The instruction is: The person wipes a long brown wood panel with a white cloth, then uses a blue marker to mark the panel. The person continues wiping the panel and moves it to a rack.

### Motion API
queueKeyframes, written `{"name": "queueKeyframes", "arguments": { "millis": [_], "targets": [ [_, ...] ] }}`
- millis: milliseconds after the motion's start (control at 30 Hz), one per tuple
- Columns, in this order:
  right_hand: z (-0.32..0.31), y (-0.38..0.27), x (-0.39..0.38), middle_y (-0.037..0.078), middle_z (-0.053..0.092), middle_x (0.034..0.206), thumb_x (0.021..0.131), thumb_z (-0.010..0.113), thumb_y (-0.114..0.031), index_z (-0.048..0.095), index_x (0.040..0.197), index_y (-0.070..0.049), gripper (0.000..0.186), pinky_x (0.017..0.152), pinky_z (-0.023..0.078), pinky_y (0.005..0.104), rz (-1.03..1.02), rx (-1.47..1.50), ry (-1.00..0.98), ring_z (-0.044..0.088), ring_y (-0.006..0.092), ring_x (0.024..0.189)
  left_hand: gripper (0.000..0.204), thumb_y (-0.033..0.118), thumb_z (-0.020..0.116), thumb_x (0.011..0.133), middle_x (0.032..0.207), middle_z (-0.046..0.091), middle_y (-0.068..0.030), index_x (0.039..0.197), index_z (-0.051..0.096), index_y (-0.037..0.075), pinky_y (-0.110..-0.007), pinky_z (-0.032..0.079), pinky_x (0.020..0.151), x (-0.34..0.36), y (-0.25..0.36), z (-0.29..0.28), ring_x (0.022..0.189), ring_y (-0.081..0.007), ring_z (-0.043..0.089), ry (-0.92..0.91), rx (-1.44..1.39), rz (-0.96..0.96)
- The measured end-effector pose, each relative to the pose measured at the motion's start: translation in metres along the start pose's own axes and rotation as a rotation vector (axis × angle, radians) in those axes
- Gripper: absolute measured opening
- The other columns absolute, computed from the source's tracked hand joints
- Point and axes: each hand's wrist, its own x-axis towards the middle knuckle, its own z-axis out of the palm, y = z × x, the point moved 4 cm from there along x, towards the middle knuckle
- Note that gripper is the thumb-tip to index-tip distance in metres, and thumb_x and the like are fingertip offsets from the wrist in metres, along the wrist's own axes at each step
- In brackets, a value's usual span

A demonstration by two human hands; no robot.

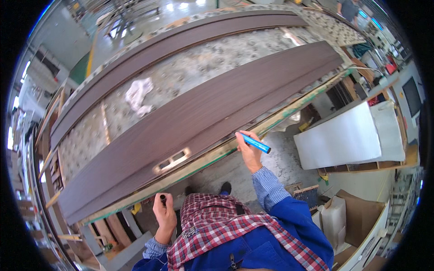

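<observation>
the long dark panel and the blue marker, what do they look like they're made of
Panel: looks like wood or wood-veneered board with a matte dark brown finish; fine streaks of grain run along its length, and a pale rectangular cutout shows a lighter core. Marker, held in the right hand: probably plastic, with a smooth, bright blue, slightly glossy barrel.

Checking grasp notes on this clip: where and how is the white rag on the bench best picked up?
Pinch the white rag at its bunched lower end, coming straight down from above. It lies crumpled and loose on the bench between the two dark panels, with nothing on it.
</observation>
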Motion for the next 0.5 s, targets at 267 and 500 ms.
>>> {"name": "queueKeyframes", "arguments": {
  "millis": [267,500],
  "targets": [
    [0.098,0.001,-0.098,0.002,0.060,0.067,0.083,0.069,-0.016,0.062,0.099,-0.001,0.023,0.048,0.046,0.0203,-0.135,-0.134,-0.101,0.056,0.0060,0.054,0.018,0.015,0.052,0.093,0.065,0.045,-0.0032,0.082,0.051,0.000,-0.025,0.034,0.052,-0.014,-0.052,-0.100,0.058,-0.0093,0.040,0.014,-0.043,-0.040],
    [0.161,0.003,-0.185,0.002,0.061,0.070,0.084,0.067,-0.014,0.061,0.103,-0.001,0.023,0.049,0.045,0.0199,-0.120,-0.086,-0.044,0.054,0.0058,0.055,0.019,0.015,0.051,0.093,0.064,0.045,-0.0024,0.080,0.049,0.001,-0.025,0.034,0.051,-0.026,-0.116,-0.215,0.056,-0.0090,0.041,0.048,-0.032,-0.056]
  ]
}}
